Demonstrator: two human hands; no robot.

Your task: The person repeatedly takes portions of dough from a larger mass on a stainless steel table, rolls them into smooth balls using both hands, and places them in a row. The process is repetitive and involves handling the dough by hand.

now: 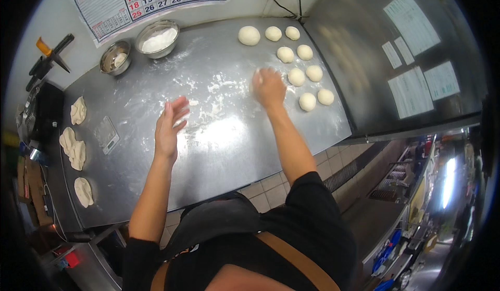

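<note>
My left hand (170, 126) is raised over the steel worktable (230, 162), fingers apart and nothing in it. Blurred by motion, my right hand (269, 86) is at the table's right part, left of the rows of round dough balls (296, 77); a pale edge shows at its fingers, but whether it holds dough is not clear. A larger dough ball (249, 36) lies at the back. On the far left are irregular dough pieces (73, 149), near a small digital scale (111, 144). Flour is scattered across the middle of the steel.
A steel bowl of flour (158, 40) stands against the back wall, beside a smaller steel bowl (115, 58) with a pale lump inside. Knives (54, 53) hang on the left wall. A black cable (287, 8) runs from a socket behind the table. A steel panel (351, 56) borders the right side.
</note>
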